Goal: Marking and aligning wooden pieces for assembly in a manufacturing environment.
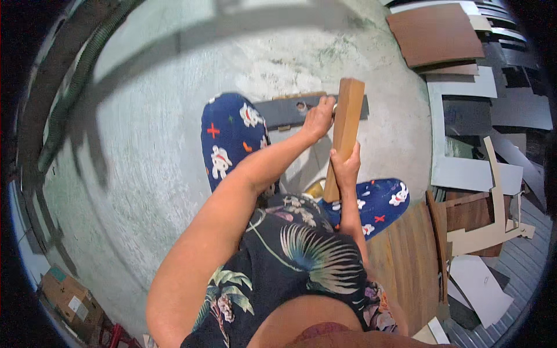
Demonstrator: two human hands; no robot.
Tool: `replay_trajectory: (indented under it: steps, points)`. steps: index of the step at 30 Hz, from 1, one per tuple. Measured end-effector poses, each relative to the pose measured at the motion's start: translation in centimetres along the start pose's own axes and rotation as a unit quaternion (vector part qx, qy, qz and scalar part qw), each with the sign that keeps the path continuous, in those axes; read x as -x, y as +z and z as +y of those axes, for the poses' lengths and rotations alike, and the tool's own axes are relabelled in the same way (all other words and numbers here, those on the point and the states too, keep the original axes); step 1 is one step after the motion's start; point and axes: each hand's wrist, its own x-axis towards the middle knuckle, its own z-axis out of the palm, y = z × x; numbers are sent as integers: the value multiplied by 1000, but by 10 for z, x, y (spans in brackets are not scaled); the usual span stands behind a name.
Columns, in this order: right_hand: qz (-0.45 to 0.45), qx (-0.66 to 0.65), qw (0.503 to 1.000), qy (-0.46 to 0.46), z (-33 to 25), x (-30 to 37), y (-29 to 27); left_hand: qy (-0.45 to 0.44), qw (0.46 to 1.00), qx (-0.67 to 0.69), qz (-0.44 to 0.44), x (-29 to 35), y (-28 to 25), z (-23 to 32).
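My right hand (347, 165) is wrapped round a long, square-edged wooden block (348, 119), which stands tilted with its far end leaning slightly right. Just left of the block's upper part, my left hand (320, 120) is closed over a dark grey board (278, 112). A small shiny edge shows at its fingertips, beside the block; I cannot make out what it is. The board lies crosswise beyond my lap and has a round hole (301, 107) with a rough rim, left of my left hand. Light brown wood shows along the board's far edge.
My knees in blue patterned trousers (232, 136) flank the work. Stacked panels and offcuts, with a brown board (435, 35) on top, line the right side. A wood-grain panel (403, 255) lies near right. At left are a ridged hose (87, 69) and a cardboard box (72, 301).
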Motion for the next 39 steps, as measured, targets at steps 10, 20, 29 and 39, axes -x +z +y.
replay_trajectory:
  steps: [10, 20, 29, 39]
  points:
    - [14, -89, 996, 12, 16, 0, -2, -20, 998, 35, -37, 7, -15, 16]
    - [1, -271, 959, 87, 46, -27, 12, -26, 998, 44, 35, 5, -30, 11]
    - [-21, -478, 849, 224, 12, -26, 11, -46, 995, 55, 65, 16, -33, 5]
    - [-39, -623, 718, 308, 2, -18, -1, -116, 985, 65, 109, 22, -34, 14]
